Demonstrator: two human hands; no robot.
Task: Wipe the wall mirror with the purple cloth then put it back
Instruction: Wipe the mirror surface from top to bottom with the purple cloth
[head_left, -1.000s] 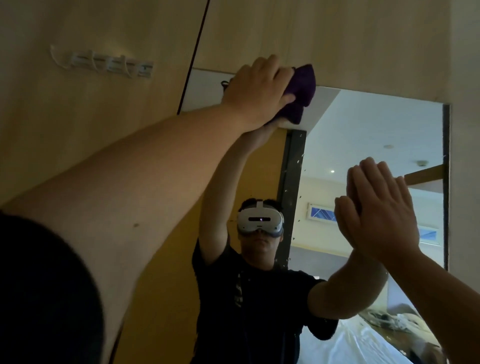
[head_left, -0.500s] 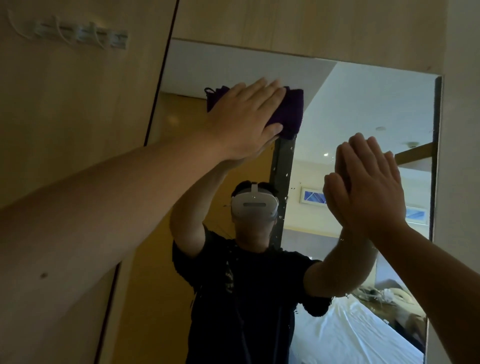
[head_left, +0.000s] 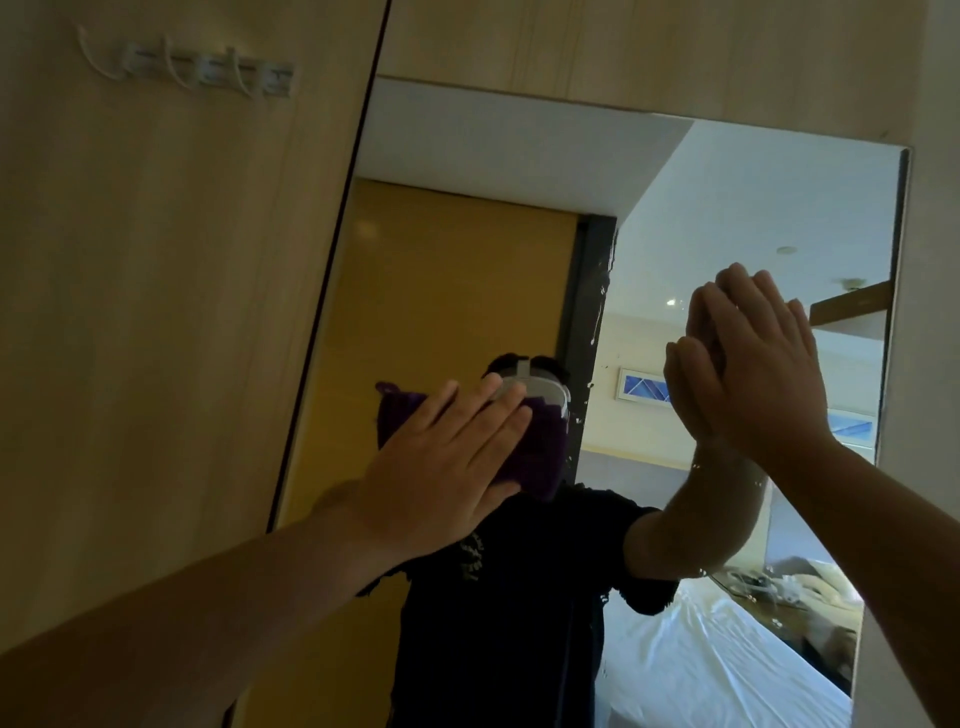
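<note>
We see a glossy glass mirror (head_left: 727, 218), speckled with droplets, set in matt pale wood-grain panels (head_left: 156, 312); a soft, fuzzy purple cloth (head_left: 540, 452) lies against its smooth surface.

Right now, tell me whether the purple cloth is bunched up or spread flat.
Spread flat: the purple cloth lies pressed against the mirror under the left hand's open palm.

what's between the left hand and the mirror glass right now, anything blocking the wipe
Only the purple cloth itself: the left hand presses it flat against the wall mirror. Nothing else visible lies between them. The right hand rests open on the glass further right, apart from the cloth.
</note>
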